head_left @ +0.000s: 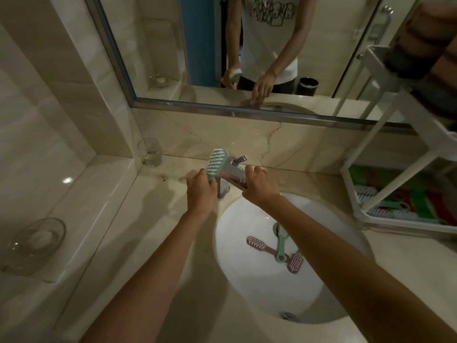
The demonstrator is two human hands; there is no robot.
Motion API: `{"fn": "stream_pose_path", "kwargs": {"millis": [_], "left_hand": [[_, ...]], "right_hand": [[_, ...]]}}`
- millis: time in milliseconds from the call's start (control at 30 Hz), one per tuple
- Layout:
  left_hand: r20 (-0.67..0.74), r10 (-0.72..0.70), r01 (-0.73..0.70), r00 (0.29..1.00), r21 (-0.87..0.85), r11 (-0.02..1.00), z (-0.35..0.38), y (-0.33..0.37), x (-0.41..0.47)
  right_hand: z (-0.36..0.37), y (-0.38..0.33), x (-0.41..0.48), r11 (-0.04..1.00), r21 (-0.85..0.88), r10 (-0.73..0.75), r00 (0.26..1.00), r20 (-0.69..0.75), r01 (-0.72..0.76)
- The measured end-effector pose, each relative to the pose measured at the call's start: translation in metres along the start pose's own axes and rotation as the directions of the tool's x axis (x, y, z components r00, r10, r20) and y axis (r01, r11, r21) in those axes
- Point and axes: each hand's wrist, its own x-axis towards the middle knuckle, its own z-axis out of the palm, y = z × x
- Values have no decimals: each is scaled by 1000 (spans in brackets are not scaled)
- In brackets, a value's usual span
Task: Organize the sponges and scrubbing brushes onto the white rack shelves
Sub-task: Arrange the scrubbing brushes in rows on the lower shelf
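The left hand is closed around the handle of a green brush, whose head stands up above the fist with its white bristles facing the camera. Just right of it, the right hand lies on top of the chrome tap, fingers curled loosely over the spout; whether it grips the tap or only rests there, I cannot tell. A pinkish thing shows under its fingertips, too blurred to name.

Below the right forearm, in the white sink, lie three more brushes: a pink brush toward the left, a second green brush by the drain with its handle crossing the pink handles, and another pink brush partly hidden by the arm.

Far right of the hands stands the white rack on the counter. Its bottom shelf holds green and red sponges and some pale-bristled brushes, all blurred.

Left of the left hand, a glass stands at the counter's back corner. Nearer the camera, a clear dish sits on the ledge.
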Motion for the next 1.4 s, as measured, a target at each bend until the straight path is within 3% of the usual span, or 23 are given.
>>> {"fn": "stream_pose_path", "kwargs": {"millis": [133,267,367,433,567,633,733,800,833,900,933,1033,1100,1233,1333,1400], "left_hand": [[-19,-10,11,1000,89,996,-2,1,-3],[-17,115,-112,993,142,984,-1,12,-6],[161,167,-160,973,-55,986,10,29,-13],[360,125,-51,924,-207,977,22,43,-26],[658,57,195,751,-303,933,49,66,-62],[716,82,252,694,-347,904,66,78,-78],[704,65,288,707,-370,883,93,97,-99],[694,51,314,718,-389,866,112,109,-112],[690,51,316,722,-394,863,122,115,-117],[685,64,276,726,-375,885,143,130,-128],[689,81,248,720,-364,898,154,138,-136],[692,116,169,713,-330,929,187,165,-156],[684,109,162,721,-319,934,209,183,-167],[586,69,106,807,-259,960,241,213,-179],[521,50,14,852,-118,993,251,221,-175],[495,63,-44,867,-49,998,253,224,-170]], "right_hand": [[4,13,-15,998,-64,-28,999,-36,26],[5,28,-36,996,-63,-78,984,-162,69],[-4,44,-55,997,-44,-71,957,-283,61],[-11,57,-70,999,-25,-50,934,-352,44],[-19,90,-98,999,-39,-11,930,-368,-3],[-20,110,-113,1000,15,16,933,-360,-11],[-20,138,-137,972,227,165,882,-441,-68],[-18,160,-153,817,561,435,783,-444,-136],[-20,169,-161,617,776,586,733,-344,-129],[-22,186,-174,183,979,668,742,-60,-85],[-22,197,-180,92,991,648,762,15,-98],[-26,231,-193,21,995,571,818,70,-100],[-28,258,-200,-30,995,567,818,99,-100],[-35,317,-203,-57,992,590,797,128,-116],[-49,356,-187,9,987,584,802,126,-161],[-57,377,-170,141,967,545,832,102,-211]]}}
